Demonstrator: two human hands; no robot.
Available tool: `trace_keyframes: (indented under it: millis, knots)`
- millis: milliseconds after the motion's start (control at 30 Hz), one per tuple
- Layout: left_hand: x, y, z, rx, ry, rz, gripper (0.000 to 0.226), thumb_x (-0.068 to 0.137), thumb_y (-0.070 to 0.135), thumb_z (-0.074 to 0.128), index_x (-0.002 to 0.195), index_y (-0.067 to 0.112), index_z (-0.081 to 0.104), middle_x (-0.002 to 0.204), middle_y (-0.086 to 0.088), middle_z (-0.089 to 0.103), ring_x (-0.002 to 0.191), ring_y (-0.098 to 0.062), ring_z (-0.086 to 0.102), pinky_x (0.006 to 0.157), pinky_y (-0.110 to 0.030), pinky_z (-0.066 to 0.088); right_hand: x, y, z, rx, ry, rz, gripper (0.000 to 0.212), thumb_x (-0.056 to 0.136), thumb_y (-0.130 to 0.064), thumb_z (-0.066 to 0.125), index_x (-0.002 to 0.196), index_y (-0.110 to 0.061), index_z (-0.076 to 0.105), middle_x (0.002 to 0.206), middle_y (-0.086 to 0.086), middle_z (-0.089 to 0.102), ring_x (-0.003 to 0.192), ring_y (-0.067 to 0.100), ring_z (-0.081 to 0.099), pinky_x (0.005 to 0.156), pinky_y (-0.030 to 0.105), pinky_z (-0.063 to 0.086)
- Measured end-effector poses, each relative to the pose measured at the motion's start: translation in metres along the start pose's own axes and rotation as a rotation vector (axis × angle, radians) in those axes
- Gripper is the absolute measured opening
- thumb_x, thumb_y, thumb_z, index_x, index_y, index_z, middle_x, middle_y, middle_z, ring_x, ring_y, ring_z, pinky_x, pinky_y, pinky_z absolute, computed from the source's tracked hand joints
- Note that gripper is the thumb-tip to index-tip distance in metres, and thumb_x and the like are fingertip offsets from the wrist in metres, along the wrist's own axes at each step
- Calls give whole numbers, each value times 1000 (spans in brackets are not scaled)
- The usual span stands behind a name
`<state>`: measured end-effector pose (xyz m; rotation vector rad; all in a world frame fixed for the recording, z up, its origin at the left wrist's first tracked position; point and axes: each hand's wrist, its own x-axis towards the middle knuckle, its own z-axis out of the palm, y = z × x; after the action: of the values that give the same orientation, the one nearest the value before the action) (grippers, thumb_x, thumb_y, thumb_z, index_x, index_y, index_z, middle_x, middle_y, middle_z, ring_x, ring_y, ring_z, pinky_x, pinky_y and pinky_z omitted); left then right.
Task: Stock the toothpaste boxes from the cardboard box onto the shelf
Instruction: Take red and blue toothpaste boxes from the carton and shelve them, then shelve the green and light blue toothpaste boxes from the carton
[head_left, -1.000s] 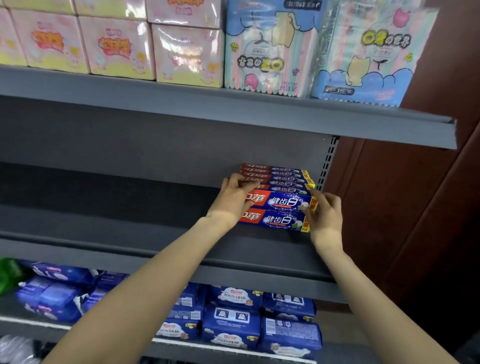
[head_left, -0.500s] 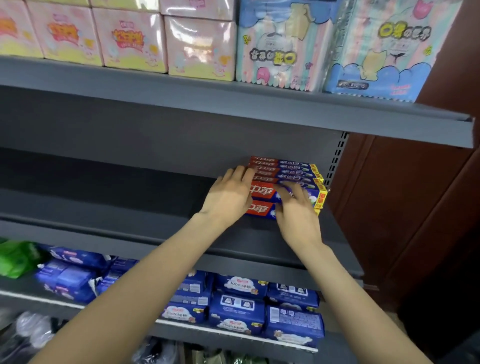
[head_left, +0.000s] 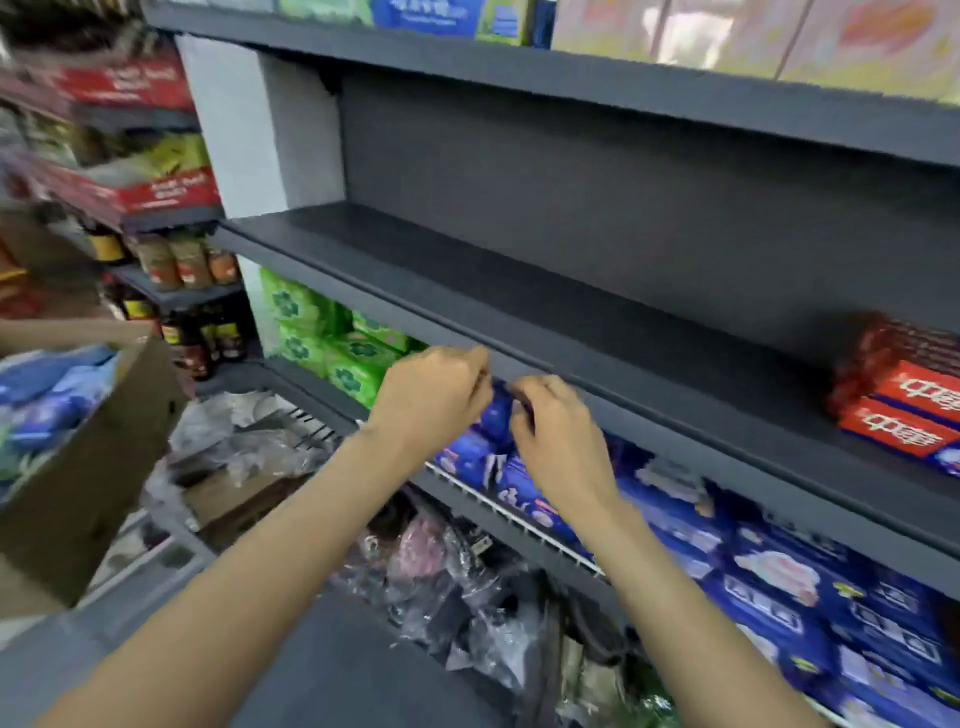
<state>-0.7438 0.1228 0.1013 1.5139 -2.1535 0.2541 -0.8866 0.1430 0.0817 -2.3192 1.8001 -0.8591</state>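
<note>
L hand (head_left: 434, 396): fingers loosely curled, holding nothing, in front of shelf (head_left: 519, 332) edge.
R hand (head_left: 558, 431): same, just beside L, empty.
Toothpaste (head_left: 906, 400): stacked far R on shelf, well apart from hands.
Carton (head_left: 98, 467): far L, w/ blue packs inside.

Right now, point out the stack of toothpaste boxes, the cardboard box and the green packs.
stack of toothpaste boxes (head_left: 904, 402), head view, red front face of the stack.
cardboard box (head_left: 88, 467), head view, brown side wall.
green packs (head_left: 332, 338), head view, front of the packs.
</note>
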Motion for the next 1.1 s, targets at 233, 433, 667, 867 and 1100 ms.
trace_keyframes:
  millis: [233,433,667,867,1100]
  knots:
    - [-113,-225,-44,-19,-67,-313,25,95,31,45,104,13,59,95,-7,67,91,-29,61,64,-35,48,30,-195,156,92,-190,-75,31,93,-14,48,122,-10,57,118,9,53,118,27,44,94,39,42]
    - [-182,-381,-60,47,-172,-586,21,94,29,46,94,10,54,98,-14,64,94,-35,59,62,-33,35,51,-320,268,149,-410,-89,31,94,-17,47,123,-9,55,128,9,49,126,25,40,94,40,43]
    - [-193,-544,-27,91,-443,-727,29,93,22,46,116,4,52,118,-17,55,108,-34,53,78,-38,43,111,-409,386,208,-575,-113,38,89,-11,51,127,-8,53,127,14,52,123,29,42,98,32,34]
    - [-182,-667,-3,35,-618,-680,58,91,27,54,141,8,32,144,-14,35,131,-31,34,100,-42,37,171,-458,465,217,-674,-6,39,91,-15,52,130,-6,51,129,16,51,121,31,46,98,32,35]
    - [-160,-757,18,-15,-785,-561,67,96,40,45,151,19,13,159,-4,7,146,-25,11,116,-41,20,223,-487,529,42,-680,103,55,95,-30,50,143,-12,31,145,13,30,135,29,26,105,39,32]
